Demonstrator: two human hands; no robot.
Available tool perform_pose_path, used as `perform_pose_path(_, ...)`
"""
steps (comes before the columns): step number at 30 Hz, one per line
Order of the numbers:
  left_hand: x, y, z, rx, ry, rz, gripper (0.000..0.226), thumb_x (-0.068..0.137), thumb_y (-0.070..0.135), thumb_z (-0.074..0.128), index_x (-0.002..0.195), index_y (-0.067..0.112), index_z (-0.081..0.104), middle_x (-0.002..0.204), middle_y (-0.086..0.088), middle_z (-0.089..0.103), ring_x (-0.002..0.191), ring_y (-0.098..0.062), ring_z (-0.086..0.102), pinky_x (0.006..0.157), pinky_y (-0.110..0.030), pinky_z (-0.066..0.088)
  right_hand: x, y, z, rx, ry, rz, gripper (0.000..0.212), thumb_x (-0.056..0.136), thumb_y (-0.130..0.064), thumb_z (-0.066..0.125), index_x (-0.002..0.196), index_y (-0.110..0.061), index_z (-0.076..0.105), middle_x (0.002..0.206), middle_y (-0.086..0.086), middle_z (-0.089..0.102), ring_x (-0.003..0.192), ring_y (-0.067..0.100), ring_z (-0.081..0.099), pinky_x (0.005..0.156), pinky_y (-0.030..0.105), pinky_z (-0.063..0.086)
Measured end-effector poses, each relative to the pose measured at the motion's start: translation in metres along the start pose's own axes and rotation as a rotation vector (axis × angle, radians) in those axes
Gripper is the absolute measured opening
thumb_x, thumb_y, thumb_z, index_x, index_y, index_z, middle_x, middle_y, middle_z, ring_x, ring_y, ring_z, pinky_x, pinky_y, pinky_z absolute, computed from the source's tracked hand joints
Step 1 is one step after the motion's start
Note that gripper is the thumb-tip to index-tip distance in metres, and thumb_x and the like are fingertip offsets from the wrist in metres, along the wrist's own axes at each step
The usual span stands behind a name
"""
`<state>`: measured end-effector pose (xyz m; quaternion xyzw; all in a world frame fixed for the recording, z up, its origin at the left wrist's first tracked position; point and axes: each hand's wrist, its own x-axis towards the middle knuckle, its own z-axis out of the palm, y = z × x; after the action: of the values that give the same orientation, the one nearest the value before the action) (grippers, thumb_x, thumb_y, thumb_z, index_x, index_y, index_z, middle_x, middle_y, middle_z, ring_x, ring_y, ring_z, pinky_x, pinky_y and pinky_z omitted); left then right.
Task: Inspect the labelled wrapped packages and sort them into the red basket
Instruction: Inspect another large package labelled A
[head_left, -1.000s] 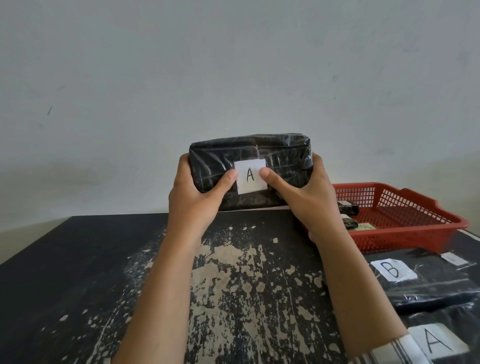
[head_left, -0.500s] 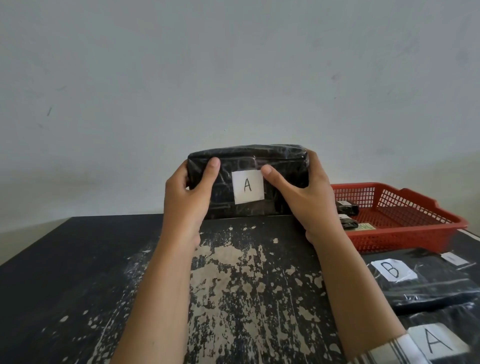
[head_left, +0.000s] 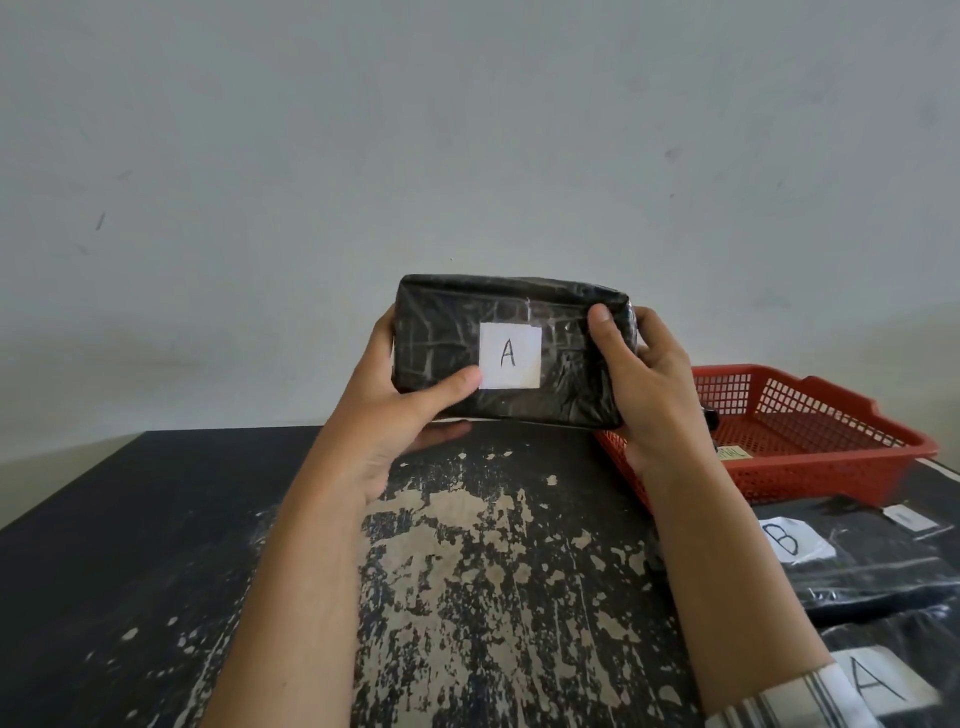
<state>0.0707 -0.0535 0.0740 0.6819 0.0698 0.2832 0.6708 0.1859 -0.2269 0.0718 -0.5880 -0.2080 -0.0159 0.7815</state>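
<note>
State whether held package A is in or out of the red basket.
Out. Left hand and right hand hold package A above the table, clear of the red basket.

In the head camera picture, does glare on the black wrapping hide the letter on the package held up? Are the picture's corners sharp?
Head view: the light is soft and even; pale glare streaks cross the held package, but its label reads A clearly. Head view, lower right corner: the B package and the other A package look softer and stretched.
</note>
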Motion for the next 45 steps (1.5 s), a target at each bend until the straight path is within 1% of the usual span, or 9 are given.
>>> perform_pose_path(9,0.005,-0.002,-0.009,-0.131,0.152,0.071,0.071,0.083,-0.001,0.078,0.142,0.025,0.049,0.121,-0.001,0.067,0.107,-0.021,0.071,0.068,-0.025,0.063,-0.003,-0.006,-0.002,0.003,-0.278,0.095,0.07,0.085,-0.034,0.077,0.149,-0.043,0.05,0.139,0.005,0.063,0.119,0.025,0.07,0.082,0.041,0.065)
perform_pose_path(14,0.004,-0.001,-0.008,-0.182,0.161,0.07,0.084,0.083,0.004,0.079,0.151,0.032,0.04,0.123,-0.003,0.067,0.106,-0.021,0.073,0.07,-0.025,0.063,-0.002,0.0,0.003,0.07,-0.227,0.067,0.072,0.094,0.0,0.071,0.152,-0.036,0.048,0.134,0.011,0.064,0.11,0.027,0.074,0.079,0.033,0.065)
perform_pose_path(18,0.003,0.003,-0.006,-0.236,0.1,-0.004,0.096,0.068,0.027,0.084,0.152,0.035,0.037,0.126,-0.006,0.067,0.103,-0.026,0.076,0.072,-0.029,0.064,0.0,0.0,0.002,0.063,-0.185,0.037,0.073,0.093,0.0,0.072,0.151,-0.037,0.048,0.134,0.01,0.062,0.11,0.027,0.072,0.08,0.035,0.066)
perform_pose_path(23,0.004,-0.003,-0.003,-0.174,0.102,0.021,0.075,0.079,0.007,0.084,0.142,0.027,0.049,0.124,-0.004,0.069,0.104,-0.022,0.075,0.072,-0.025,0.063,0.0,0.0,0.004,0.057,-0.189,0.027,0.073,0.094,-0.002,0.072,0.152,-0.038,0.047,0.141,0.008,0.058,0.112,0.024,0.071,0.079,0.034,0.065)
perform_pose_path(30,0.008,-0.007,0.001,-0.092,0.148,0.081,0.079,0.076,0.006,0.087,0.142,0.028,0.049,0.123,-0.001,0.069,0.103,-0.019,0.075,0.073,-0.026,0.063,-0.006,0.003,0.013,-0.076,-0.164,-0.082,0.09,0.076,-0.018,0.091,0.15,-0.032,0.041,0.129,-0.008,0.061,0.113,0.014,0.067,0.074,0.025,0.063)
perform_pose_path(36,0.003,-0.001,0.004,-0.045,0.158,0.069,0.088,0.065,0.044,0.084,0.142,0.03,0.046,0.125,0.001,0.068,0.105,-0.016,0.072,0.079,-0.031,0.064,-0.002,0.01,0.013,-0.192,-0.092,-0.141,0.1,0.07,-0.022,0.096,0.15,-0.035,0.038,0.13,-0.013,0.059,0.125,0.014,0.059,0.103,0.046,0.057)
perform_pose_path(38,0.004,-0.002,0.004,-0.042,0.2,0.055,0.079,0.073,0.045,0.081,0.142,0.029,0.045,0.126,0.0,0.067,0.107,-0.017,0.071,0.077,-0.03,0.064,-0.003,0.008,0.013,-0.208,-0.096,-0.142,0.1,0.071,-0.021,0.095,0.151,-0.036,0.036,0.131,-0.014,0.057,0.124,0.013,0.058,0.101,0.042,0.058)
perform_pose_path(41,0.007,-0.007,0.001,-0.053,0.245,0.06,0.067,0.083,0.031,0.081,0.141,0.024,0.048,0.122,-0.003,0.069,0.103,-0.016,0.072,0.072,-0.028,0.064,-0.006,0.004,0.013,-0.101,-0.147,-0.084,0.085,0.08,-0.019,0.088,0.147,-0.039,0.039,0.129,-0.009,0.058,0.113,0.017,0.067,0.079,0.032,0.065)
perform_pose_path(45,0.009,-0.011,-0.006,-0.034,0.25,0.059,0.064,0.084,0.029,0.08,0.14,0.022,0.049,0.124,-0.005,0.069,0.104,-0.019,0.073,0.071,-0.026,0.064,-0.004,0.0,0.007,-0.061,-0.171,-0.024,0.062,0.09,-0.036,0.078,0.141,-0.047,0.044,0.134,0.001,0.061,0.109,0.02,0.071,0.082,0.036,0.066)
